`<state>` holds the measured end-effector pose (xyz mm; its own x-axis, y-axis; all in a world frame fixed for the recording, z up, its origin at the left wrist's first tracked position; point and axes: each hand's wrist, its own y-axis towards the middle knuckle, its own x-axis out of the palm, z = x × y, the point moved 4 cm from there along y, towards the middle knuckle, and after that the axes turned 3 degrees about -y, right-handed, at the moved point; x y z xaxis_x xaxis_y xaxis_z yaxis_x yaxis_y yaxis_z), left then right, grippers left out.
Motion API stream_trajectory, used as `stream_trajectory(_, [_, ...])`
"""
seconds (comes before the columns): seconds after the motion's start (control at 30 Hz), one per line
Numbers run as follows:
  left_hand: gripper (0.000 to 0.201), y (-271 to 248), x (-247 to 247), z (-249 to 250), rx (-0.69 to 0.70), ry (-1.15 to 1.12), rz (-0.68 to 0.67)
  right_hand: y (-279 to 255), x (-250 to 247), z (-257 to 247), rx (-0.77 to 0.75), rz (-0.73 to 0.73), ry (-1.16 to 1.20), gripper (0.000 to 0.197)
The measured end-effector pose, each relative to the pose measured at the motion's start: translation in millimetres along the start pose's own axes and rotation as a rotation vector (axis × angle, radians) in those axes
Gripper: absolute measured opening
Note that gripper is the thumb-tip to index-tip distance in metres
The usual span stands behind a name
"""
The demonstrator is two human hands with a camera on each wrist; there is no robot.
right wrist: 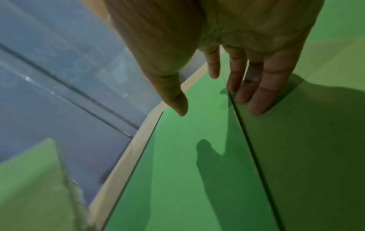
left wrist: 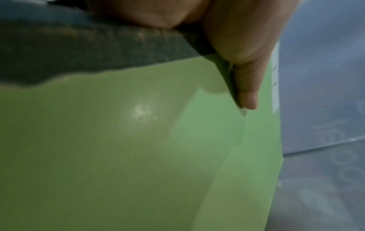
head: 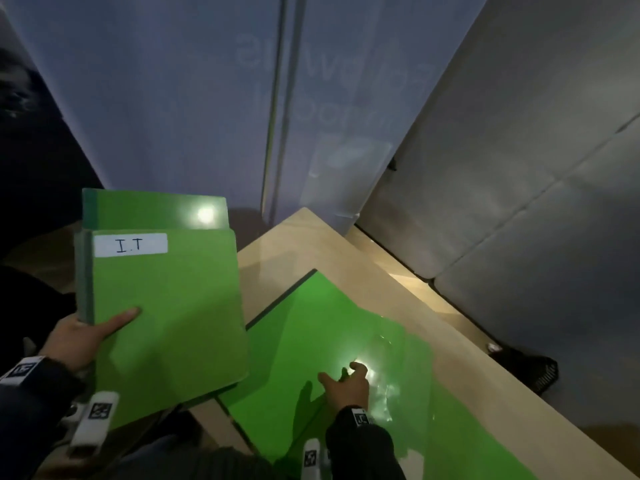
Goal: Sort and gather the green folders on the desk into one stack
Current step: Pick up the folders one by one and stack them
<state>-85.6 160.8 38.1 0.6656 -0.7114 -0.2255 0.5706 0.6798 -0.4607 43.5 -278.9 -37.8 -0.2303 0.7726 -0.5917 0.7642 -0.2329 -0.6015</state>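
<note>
Held folders (head: 166, 306) are pinched by the left grip (head: 81, 336) above the tabletop (head: 277, 251). Directly beneath the flat, unclenched right grip (head: 346, 386), the remaining folder (head: 311, 327) is pressed, long axis diagonal.

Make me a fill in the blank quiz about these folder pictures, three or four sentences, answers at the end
1. The white label on the front folder reads ____.
2. That folder is held by the person's ____ hand.
3. The right hand reaches with its fingers spread onto folders lying on the ____.
4. All the folders are coloured ____.

Missing words: I.T; left; desk; green
</note>
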Motion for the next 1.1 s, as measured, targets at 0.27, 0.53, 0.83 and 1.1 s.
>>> stream_trajectory(0.27, [0.042, -3, -15, 7, -0.007, -0.137, 0.040, 8, 22, -39, 0.082, 0.135, -0.370, 0.109])
stream_trajectory(0.53, [0.048, -1, -8, -6, -0.018, -0.159, 0.012, 21, 22, -57, 0.182, 0.067, -0.215, 0.115])
stream_trajectory(0.83, [0.063, 27, -9, -27, -0.039, -0.143, -0.107, 15, 6, -70, 0.035, -0.113, 0.398, 0.046])
stream_trajectory(1.1, [0.012, -8, 61, 14, -0.072, -0.082, -0.380, -57, 12, -82, -0.143, -0.413, 0.590, 0.041])
